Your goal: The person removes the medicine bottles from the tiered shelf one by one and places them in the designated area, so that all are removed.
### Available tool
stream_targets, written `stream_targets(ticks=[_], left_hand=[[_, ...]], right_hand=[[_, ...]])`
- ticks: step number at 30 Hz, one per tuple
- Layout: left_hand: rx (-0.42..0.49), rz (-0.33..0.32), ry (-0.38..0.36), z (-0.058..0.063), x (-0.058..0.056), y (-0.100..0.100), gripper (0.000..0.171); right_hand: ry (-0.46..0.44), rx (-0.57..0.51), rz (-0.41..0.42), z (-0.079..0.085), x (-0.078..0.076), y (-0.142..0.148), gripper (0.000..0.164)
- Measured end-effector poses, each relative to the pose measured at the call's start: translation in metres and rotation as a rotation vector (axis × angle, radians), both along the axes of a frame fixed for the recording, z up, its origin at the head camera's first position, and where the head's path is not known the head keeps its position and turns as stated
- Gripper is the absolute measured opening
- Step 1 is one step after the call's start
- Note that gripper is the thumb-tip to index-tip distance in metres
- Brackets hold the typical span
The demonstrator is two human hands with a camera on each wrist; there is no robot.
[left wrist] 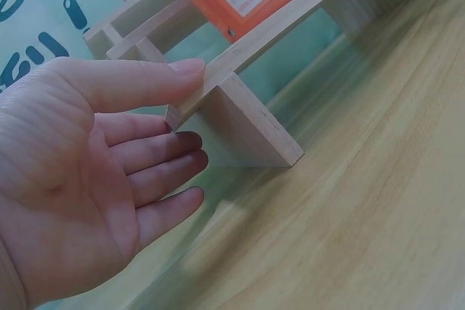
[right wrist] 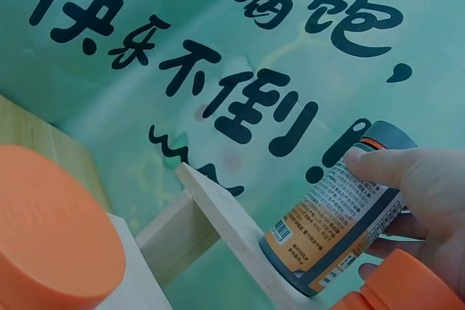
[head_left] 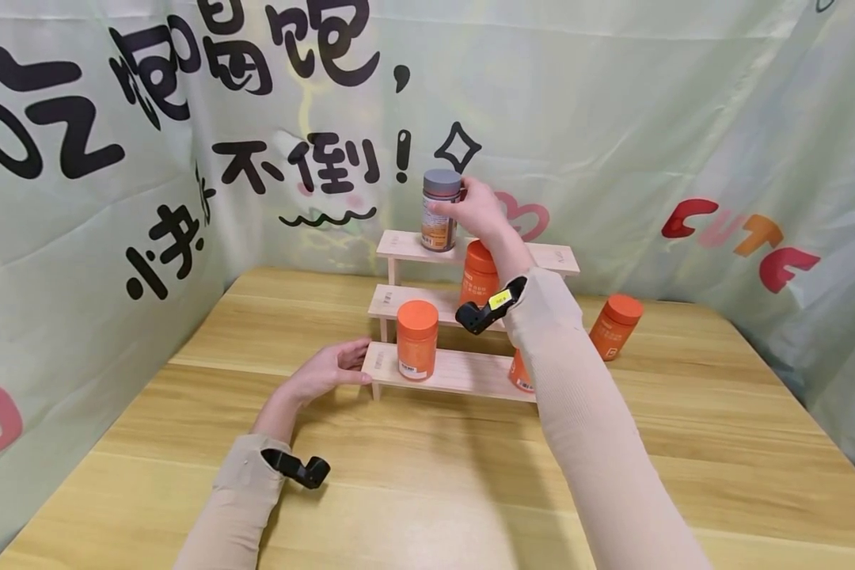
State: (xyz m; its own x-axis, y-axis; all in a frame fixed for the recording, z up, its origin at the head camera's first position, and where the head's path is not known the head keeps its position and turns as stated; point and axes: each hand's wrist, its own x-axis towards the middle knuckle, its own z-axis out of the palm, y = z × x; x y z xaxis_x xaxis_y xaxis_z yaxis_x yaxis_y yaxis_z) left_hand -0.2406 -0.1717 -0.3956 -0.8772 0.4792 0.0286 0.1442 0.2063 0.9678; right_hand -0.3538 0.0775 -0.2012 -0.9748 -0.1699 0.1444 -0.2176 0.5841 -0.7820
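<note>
My right hand grips a grey-lidded jar with an orange and grey label. The jar stands on the top step of a three-step wooden display rack; its base meets the board in the right wrist view. At the rack's lowest step, my left hand holds the left end, thumb at the front edge and index finger behind it. The other left fingers are loosely bent below the board. An orange jar sits on that step. Another orange jar is on the middle step, partly behind my right wrist.
A third orange jar on the lowest step is mostly hidden by my right sleeve. To the rack's right, an orange jar stands on the wooden table. Printed cloth hangs behind the table and along its left side.
</note>
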Motion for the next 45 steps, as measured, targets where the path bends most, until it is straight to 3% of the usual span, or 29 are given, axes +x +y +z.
stream_targets(ticks=[13,25,32,39,45], left_hand=[[0.009,-0.005,-0.001,0.000,0.000,0.000,0.077],[0.007,-0.006,0.002,0.000,0.000,0.000,0.078],[0.001,-0.004,0.002,-0.001,0.000,0.000,0.078],[-0.004,-0.002,0.010,-0.001,0.001,-0.002,0.078],[-0.004,-0.008,0.007,-0.002,0.000,-0.001,0.078]], right_hand=[[0.106,0.051,-0.019,0.001,0.004,-0.001,0.060],[0.105,-0.084,0.005,0.018,0.010,0.016,0.061],[0.129,-0.110,-0.036,0.024,0.014,0.042,0.059],[0.090,-0.114,-0.097,0.017,0.016,0.078,0.065],[0.182,-0.095,-0.169,0.008,0.020,0.116,0.062]])
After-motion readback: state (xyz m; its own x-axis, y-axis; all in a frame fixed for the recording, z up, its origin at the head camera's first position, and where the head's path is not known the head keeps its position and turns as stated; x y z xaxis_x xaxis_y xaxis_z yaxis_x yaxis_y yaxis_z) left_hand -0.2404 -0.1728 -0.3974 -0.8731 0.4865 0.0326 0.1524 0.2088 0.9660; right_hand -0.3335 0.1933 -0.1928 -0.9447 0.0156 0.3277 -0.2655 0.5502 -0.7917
